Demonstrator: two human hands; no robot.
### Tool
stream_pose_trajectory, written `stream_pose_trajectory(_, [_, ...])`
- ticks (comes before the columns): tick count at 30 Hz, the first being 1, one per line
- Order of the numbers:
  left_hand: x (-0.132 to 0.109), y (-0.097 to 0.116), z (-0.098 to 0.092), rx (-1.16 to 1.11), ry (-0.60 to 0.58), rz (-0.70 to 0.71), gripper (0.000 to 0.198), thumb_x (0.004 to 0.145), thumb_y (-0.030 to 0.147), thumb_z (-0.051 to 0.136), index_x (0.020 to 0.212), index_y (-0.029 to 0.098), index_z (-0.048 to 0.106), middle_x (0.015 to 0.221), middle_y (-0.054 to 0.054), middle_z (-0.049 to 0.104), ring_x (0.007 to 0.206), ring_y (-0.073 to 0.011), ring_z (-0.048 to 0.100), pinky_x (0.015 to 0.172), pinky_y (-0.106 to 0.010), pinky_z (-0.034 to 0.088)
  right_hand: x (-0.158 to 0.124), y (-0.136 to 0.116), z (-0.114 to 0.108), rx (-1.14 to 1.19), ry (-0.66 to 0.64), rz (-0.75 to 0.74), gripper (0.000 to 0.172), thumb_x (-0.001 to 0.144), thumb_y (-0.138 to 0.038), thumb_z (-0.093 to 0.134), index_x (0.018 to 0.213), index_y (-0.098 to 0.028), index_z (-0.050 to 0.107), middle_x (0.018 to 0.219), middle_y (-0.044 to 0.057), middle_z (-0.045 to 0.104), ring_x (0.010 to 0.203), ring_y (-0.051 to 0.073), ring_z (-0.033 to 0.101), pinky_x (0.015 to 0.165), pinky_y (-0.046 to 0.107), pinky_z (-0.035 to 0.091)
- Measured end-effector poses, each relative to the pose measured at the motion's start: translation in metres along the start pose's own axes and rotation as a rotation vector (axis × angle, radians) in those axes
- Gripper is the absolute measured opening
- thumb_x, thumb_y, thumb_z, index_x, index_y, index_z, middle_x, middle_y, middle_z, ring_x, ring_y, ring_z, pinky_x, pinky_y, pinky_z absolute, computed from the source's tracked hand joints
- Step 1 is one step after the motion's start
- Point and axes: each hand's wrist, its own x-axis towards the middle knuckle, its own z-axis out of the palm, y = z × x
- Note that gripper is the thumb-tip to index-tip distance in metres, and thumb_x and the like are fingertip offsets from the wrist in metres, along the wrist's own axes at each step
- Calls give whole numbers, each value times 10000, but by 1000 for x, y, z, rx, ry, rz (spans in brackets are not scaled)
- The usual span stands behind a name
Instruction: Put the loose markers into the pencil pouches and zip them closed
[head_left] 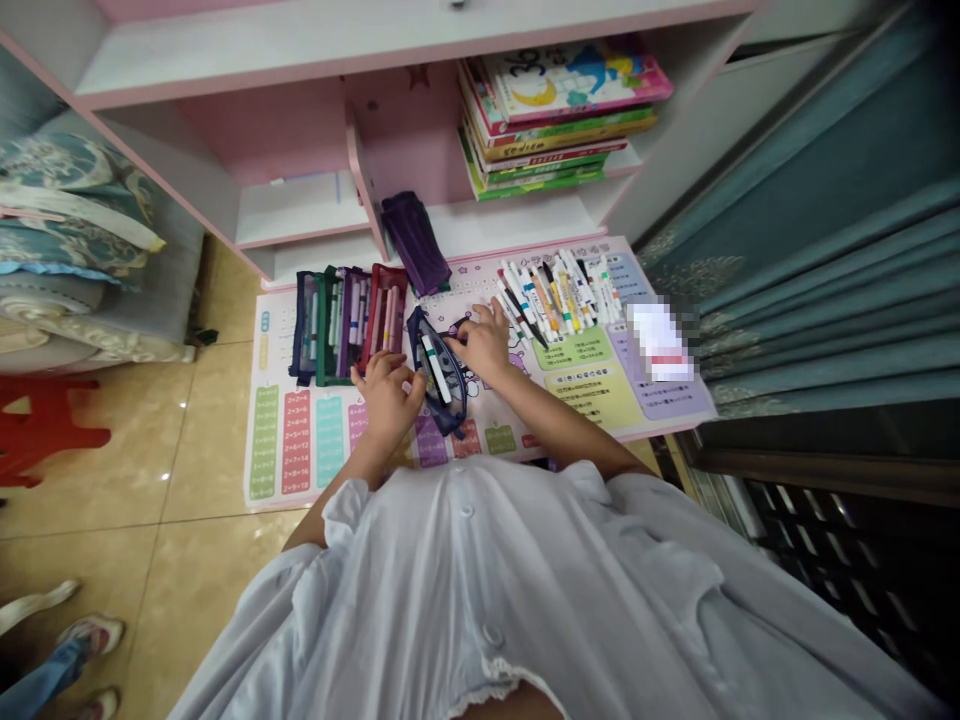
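Our right hand (484, 340) is hiding its fingers; we cannot tell their grip. Our left hand (386, 395) is clenching the dark blue mesh pencil pouch (444, 400) lying between them.

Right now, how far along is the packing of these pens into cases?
Done: four cases stand in a row, filled with pens. In hand: the left hand grips the blue case, one white pen inside; the right hand rests at its rim, beside the loose pens. Left: that pile of loose pens, and a purple case lying behind.
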Motion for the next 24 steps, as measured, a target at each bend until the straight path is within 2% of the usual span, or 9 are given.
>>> stream_pose_trajectory(8, [0, -1, 0, 9, -1, 6, 260, 873, 270, 650, 624, 204, 614, 1145, -79, 720, 1299, -318, 545, 1161, -703, 184, 20, -18, 10, -57, -137, -37, 363, 906, -470, 679, 988, -134, 791, 1551, 187, 467, 1548, 429, 188, 1229, 631, 202])
stream_pose_trajectory(15, [0, -3, 2, -5, 19, 19, 253, 865, 265, 663, 624, 199, 617, 1140, -76, 720, 1296, -323, 548, 1154, -707, 183, 24, -25, 16, -45, -175, -78, 222, 873, -324, 702, 976, -145, 783, 1566, 179, 452, 1558, 428, 158, 1223, 683, 180])
stream_pose_trajectory(20, [0, -3, 2, 1, -4, 13, 255, 873, 274, 649, 630, 202, 619, 1150, -76, 715, 1298, -324, 540, 1158, -707, 181, 20, -15, 19, -28, -108, -96, 201, 870, -317, 692, 940, -156, 790, 1549, 174, 480, 1564, 408, 150, 1218, 702, 165])
stream_pose_trajectory(24, [0, -3, 2, -3, 4, 9, 255, 873, 274, 647, 629, 202, 619, 1149, -81, 715, 1299, -327, 539, 1159, -710, 176, 16, -8, 9, 10, -42, -47, 161, 806, -305, 729, 829, -154, 780, 1527, 175, 509, 1559, 418, 155, 1205, 696, 198])
